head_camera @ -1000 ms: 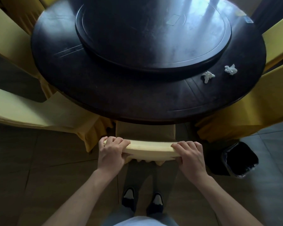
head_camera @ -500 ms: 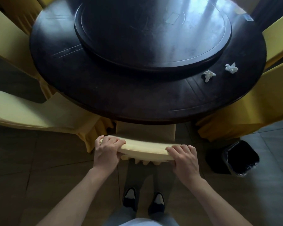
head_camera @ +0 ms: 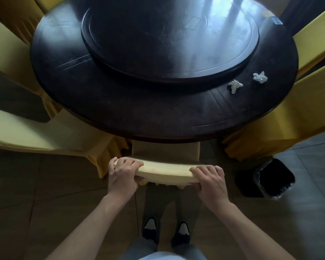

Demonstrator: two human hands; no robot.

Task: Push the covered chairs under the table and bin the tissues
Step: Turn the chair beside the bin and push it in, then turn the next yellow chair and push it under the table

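Note:
A chair in a pale yellow cover (head_camera: 165,170) stands in front of me, its seat partly under the round dark table (head_camera: 120,117). My left hand (head_camera: 123,174) grips the left end of its backrest top. My right hand (head_camera: 210,182) grips the right end. Two crumpled white tissues lie on the table's right side: one (head_camera: 234,85) nearer me, the other (head_camera: 259,77) further right. A black bin (head_camera: 274,178) with a liner stands on the floor at my right.
A raised dark turntable (head_camera: 169,40) fills the table's middle. More yellow-covered chairs surround the table: one at the left (head_camera: 45,132), one at the right (head_camera: 281,128), others at the far corners. My feet (head_camera: 165,231) stand on the tiled floor behind the chair.
Both hands have kept their grip on the backrest, which has turned slightly, its left end further from me. The tissues and the bin have not moved.

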